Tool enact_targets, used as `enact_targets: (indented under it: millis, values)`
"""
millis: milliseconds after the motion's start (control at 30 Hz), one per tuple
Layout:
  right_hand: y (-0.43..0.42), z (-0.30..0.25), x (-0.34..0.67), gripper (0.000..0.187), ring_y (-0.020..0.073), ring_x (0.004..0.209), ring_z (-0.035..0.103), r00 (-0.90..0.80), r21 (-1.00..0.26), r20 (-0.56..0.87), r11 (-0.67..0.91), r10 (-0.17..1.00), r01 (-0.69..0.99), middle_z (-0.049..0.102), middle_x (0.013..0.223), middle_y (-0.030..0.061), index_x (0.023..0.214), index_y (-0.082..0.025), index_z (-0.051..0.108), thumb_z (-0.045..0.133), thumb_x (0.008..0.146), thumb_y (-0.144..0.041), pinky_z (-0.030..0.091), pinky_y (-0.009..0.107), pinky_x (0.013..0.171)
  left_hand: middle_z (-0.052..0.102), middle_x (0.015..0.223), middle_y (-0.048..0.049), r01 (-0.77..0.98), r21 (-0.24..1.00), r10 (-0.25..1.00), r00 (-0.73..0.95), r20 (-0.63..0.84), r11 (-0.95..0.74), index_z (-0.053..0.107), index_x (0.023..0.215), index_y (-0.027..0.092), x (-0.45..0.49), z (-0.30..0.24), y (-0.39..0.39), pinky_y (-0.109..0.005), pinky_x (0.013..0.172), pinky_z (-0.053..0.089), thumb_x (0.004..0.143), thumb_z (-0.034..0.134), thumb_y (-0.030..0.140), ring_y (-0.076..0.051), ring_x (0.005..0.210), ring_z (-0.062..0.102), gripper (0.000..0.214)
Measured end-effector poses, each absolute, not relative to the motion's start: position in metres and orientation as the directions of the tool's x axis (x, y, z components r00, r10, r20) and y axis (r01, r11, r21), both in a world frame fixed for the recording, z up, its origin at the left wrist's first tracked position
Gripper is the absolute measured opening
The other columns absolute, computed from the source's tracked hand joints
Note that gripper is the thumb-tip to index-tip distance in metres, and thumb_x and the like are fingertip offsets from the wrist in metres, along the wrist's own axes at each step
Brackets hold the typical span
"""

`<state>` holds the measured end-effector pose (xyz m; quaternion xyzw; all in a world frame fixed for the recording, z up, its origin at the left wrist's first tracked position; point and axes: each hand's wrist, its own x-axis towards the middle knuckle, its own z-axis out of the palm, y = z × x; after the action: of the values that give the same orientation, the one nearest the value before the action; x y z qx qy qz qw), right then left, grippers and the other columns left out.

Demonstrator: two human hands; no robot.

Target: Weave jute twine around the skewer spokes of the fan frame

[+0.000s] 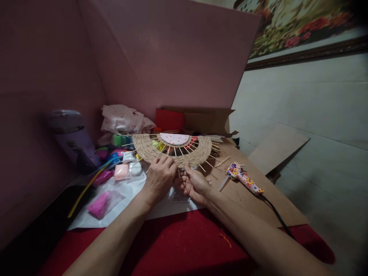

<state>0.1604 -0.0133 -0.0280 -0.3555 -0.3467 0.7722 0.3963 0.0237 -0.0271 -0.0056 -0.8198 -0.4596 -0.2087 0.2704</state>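
Observation:
A half-round fan (202,154) of jute twine woven over thin wooden sticks is held up in front of me, its straight edge at the top. Pink dotted cloth (174,138) covers the small half circle at its centre, and stick ends poke out past the woven band. My left hand (162,172) is closed on the lower rim, fingers curled over it. Palm up, my right hand (194,183) grips the same rim from below, the thumb against the twine. The fingertips of both hands meet near the bottom middle, where their exact hold is partly hidden.
A flower-patterned glue gun (244,178) lies on cardboard (258,203) at right, its cord trailing forward. Bagged coloured clay (122,171), a magenta packet (99,204) and a yellow strip (83,191) lie left. Behind stand a purple container (74,142), crumpled cloth (123,119) and a pink panel (172,53).

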Motion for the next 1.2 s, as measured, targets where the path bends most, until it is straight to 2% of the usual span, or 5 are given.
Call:
enact_targets:
  millis: [300,533,700,900,1200]
  values:
    - [-0.0125,-0.0276,0.1618,0.051,0.0056,0.033,0.038,-0.455,-0.815,-0.256,-0.444,0.853,-0.373,0.052,0.046,-0.0018,0.072,-0.016,0.049,0.029,0.087,-0.060,0.028,0.014,0.031,0.057,0.081,-0.0043,0.844,-0.279,0.622,0.528,0.577,-0.458,0.059,0.075,0.019,0.0193,-0.0077,-0.0285,-0.035,0.067,0.038,0.082,0.054,0.022,-0.022,0.080,0.050,0.009]
    - [-0.0124,-0.0285,0.1611,0.048,0.0065,0.034,0.038,-0.443,-0.817,-0.224,-0.415,0.868,-0.400,0.051,0.046,-0.0021,0.074,-0.017,0.049,0.030,0.088,-0.058,0.031,0.015,0.030,0.058,0.078,-0.0044,0.833,-0.273,0.594,0.538,0.598,-0.481,0.060,0.071,0.018,0.0198,-0.0082,-0.0315,-0.034,0.066,0.038,0.081,0.054,0.020,-0.020,0.079,0.050,0.012]
    - [-0.0138,-0.0261,0.1605,0.045,0.0056,0.033,0.036,-0.450,-0.846,-0.188,-0.376,0.873,-0.378,0.050,0.046,-0.0035,0.069,-0.017,0.048,0.040,0.085,-0.058,0.032,0.015,0.030,0.059,0.077,-0.0042,0.837,-0.271,0.583,0.530,0.616,-0.474,0.060,0.068,0.018,0.0203,-0.0090,-0.0328,-0.033,0.064,0.038,0.081,0.053,0.018,-0.020,0.077,0.050,0.014]
    - [-0.0146,-0.0268,0.1586,0.042,0.0042,0.033,0.034,-0.411,-0.864,-0.185,-0.347,0.893,-0.365,0.048,0.044,-0.0045,0.062,-0.016,0.046,0.057,0.079,-0.052,0.027,0.015,0.028,0.060,0.077,-0.0037,0.836,-0.264,0.566,0.526,0.635,-0.480,0.061,0.069,0.019,0.0208,-0.0090,-0.0340,-0.033,0.068,0.038,0.082,0.052,0.019,-0.019,0.077,0.051,0.016]
    - [-0.0164,-0.0279,0.1534,0.038,0.0020,0.031,0.028,-0.330,-0.888,-0.189,-0.304,0.925,-0.344,0.045,0.041,-0.0068,0.058,-0.016,0.045,0.062,0.075,-0.046,0.021,0.013,0.028,0.060,0.075,-0.0041,0.857,-0.196,0.593,0.478,0.648,-0.477,0.063,0.071,0.020,0.0233,-0.0076,-0.0362,-0.035,0.071,0.038,0.082,0.051,0.020,-0.019,0.078,0.052,0.017]
